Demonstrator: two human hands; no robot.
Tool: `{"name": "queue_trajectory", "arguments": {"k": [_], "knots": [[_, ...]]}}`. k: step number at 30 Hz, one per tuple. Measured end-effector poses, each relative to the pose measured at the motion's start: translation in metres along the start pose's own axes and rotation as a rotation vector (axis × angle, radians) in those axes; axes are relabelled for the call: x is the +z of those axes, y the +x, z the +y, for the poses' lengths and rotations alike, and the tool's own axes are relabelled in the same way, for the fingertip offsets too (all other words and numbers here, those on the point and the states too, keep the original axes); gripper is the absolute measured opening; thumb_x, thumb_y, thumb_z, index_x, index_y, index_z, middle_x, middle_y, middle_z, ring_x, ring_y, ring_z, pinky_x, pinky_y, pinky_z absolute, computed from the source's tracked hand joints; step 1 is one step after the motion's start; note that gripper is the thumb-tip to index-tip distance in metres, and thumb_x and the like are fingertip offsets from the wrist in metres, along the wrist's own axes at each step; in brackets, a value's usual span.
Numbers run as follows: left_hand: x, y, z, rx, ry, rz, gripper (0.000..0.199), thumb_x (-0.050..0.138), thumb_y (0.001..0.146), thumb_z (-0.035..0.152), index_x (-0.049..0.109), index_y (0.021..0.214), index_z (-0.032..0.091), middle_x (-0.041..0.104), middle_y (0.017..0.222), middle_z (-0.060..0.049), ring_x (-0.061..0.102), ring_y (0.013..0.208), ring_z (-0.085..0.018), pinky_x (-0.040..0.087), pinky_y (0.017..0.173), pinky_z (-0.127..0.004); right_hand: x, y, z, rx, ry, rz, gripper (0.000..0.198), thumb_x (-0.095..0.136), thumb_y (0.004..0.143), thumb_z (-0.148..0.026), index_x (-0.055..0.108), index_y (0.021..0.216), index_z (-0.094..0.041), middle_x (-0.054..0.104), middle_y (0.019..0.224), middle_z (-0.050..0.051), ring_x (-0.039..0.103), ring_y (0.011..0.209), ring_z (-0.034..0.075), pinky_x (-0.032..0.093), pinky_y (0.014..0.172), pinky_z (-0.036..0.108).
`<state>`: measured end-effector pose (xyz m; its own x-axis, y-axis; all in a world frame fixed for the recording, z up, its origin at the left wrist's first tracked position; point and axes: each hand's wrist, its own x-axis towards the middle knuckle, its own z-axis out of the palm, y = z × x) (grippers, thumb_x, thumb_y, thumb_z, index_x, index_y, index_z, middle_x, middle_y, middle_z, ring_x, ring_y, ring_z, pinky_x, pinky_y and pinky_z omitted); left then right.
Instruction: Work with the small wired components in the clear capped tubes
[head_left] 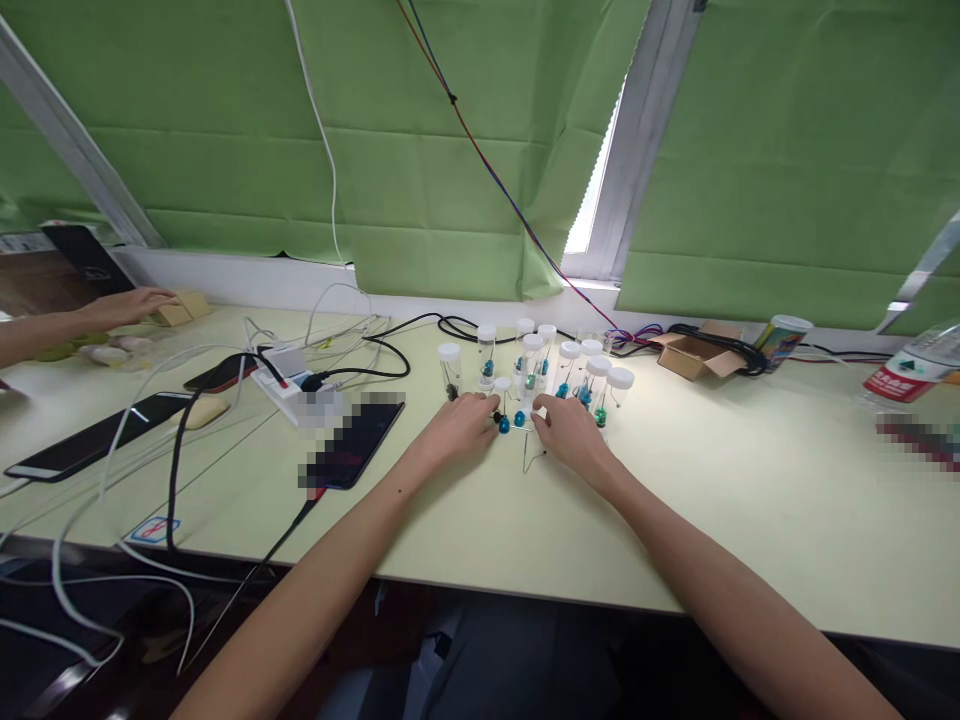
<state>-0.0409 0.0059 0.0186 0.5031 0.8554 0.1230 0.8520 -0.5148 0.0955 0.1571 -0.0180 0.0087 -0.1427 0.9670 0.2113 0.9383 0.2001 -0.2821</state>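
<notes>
My left hand [466, 424] and my right hand [568, 428] rest close together on the table, fingers curled inward. Whatever either set of fingertips pinches is too small to make out. Between them are a blue bead [504, 426] under a white cap [502, 384] with a thin wire, and a second blue bead [520, 418]. Just below lies a bent thin wire [525, 462]. Behind the hands stand several clear, white-capped tubes, including a left one [450, 368] and a right one [606, 398]; small blue or green pieces with wires show inside many.
Left of me lie a phone [360, 445], a power strip [289, 385] and tangled cables. Another person's hand [139, 305] touches a small cardboard box [182, 308] at far left. Rightward are an open carton [696, 357], a printed can [782, 342] and a plastic bottle [909, 375].
</notes>
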Motion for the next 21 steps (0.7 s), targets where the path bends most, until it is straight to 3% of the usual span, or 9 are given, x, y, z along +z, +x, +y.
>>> {"name": "queue_trajectory", "arguments": {"k": [5,11,16,21], "knots": [[0.002,0.003,0.001,0.079,-0.128,0.098,0.028,0.062,0.084,0.034,0.067,0.107,0.018,0.067,0.103,-0.012,0.058,0.105,-0.031,0.043,0.081,-0.037,0.004,-0.001,-0.001,-0.022,0.065,0.023,0.025,0.048,0.095,-0.023,0.070,0.106,-0.018,0.073,0.084,0.008,0.066,0.082,0.022,0.037,0.062,0.027],[0.019,0.011,-0.002,0.097,-0.324,0.122,0.015,0.062,0.083,0.028,0.072,0.088,0.018,0.062,0.090,-0.010,0.056,0.102,-0.030,0.043,0.081,-0.037,0.011,-0.002,-0.004,-0.092,0.129,0.048,0.023,0.049,0.093,-0.020,0.071,0.100,-0.018,0.071,0.076,0.006,0.064,0.073,0.019,0.037,0.064,0.027],[0.027,0.013,-0.005,0.116,-0.325,0.154,0.014,0.061,0.082,0.026,0.070,0.089,0.019,0.061,0.101,-0.011,0.053,0.105,-0.030,0.042,0.085,-0.038,0.013,-0.004,-0.008,-0.084,0.166,0.006,0.022,0.051,0.091,-0.019,0.071,0.100,-0.018,0.071,0.075,0.005,0.063,0.073,0.020,0.036,0.062,0.027],[0.024,0.011,0.000,0.093,-0.329,0.131,0.012,0.059,0.081,0.027,0.067,0.081,0.019,0.062,0.081,-0.008,0.057,0.084,-0.026,0.039,0.072,-0.035,0.014,-0.004,-0.008,-0.081,0.196,0.001,0.021,0.052,0.091,-0.019,0.071,0.100,-0.018,0.070,0.075,0.005,0.063,0.074,0.020,0.037,0.064,0.027]]}}
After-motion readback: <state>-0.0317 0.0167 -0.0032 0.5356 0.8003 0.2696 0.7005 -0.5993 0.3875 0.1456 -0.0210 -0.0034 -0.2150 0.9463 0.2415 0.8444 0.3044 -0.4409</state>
